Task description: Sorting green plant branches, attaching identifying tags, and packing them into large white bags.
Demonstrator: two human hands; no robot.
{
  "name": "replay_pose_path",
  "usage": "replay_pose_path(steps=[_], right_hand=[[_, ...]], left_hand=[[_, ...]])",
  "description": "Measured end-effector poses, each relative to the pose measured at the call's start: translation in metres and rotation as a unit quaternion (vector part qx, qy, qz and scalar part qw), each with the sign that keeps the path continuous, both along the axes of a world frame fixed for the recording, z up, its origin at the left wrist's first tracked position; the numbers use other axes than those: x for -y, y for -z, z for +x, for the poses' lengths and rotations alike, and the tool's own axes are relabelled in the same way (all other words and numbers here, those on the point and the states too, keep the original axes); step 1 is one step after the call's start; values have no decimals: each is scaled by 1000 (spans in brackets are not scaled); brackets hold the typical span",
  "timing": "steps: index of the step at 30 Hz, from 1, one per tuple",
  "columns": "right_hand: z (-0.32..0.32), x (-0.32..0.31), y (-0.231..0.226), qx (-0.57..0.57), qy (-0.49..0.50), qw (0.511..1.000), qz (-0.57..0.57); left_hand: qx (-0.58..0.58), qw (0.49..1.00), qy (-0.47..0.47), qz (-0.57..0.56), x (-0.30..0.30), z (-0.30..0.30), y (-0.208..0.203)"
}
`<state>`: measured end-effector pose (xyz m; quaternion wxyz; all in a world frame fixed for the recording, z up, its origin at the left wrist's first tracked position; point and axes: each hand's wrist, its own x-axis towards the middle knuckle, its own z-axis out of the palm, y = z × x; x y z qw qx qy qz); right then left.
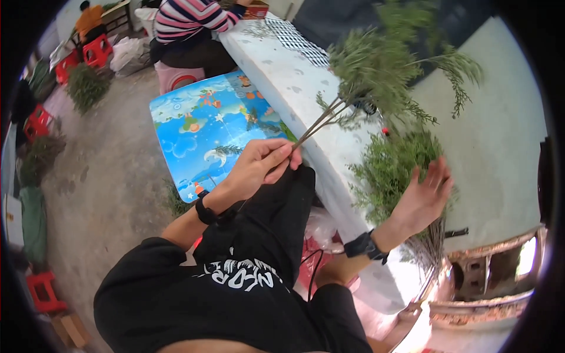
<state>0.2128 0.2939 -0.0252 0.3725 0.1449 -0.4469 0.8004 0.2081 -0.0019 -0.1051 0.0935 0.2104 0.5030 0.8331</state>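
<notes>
My left hand (pixel 265 160) is closed round the lower stems of several leafy green sprigs (pixel 376 70), whose tops fan out to the upper right, partly blurred. My right hand (pixel 419 199) has its fingers stretched apart and holds nothing that I can see. It hovers over or touches a thick bunch of greenery (pixel 382 170) on the long white patterned surface (pixel 279 76); which of the two, I cannot tell. The bare stems of that bunch point toward the lower right. Left of my legs is a blue cartoon-printed tabletop (pixel 188 132) with a few loose sprigs (pixel 226 150) on it.
A person in a striped top (pixel 191 17) sits at the far end; another in orange (pixel 90 22) sits farther back. Red stools (pixel 97 52) and a heap of greenery (pixel 87 87) stand on the left floor. A broken-edged wall opening (pixel 494 270) is at lower right.
</notes>
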Motion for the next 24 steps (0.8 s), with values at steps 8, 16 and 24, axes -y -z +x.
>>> replay_pose_path(steps=[8,16,24], right_hand=[[-2,-27,133,285,21,958,-9],[-37,-8,165,417,-37,899,131],[-88,29,204,440,-107,797,400]], left_hand=[[7,987,-161,-15,44,9,74],[68,980,-181,-49,101,18,118],[207,910,-351,-74,165,45,183]])
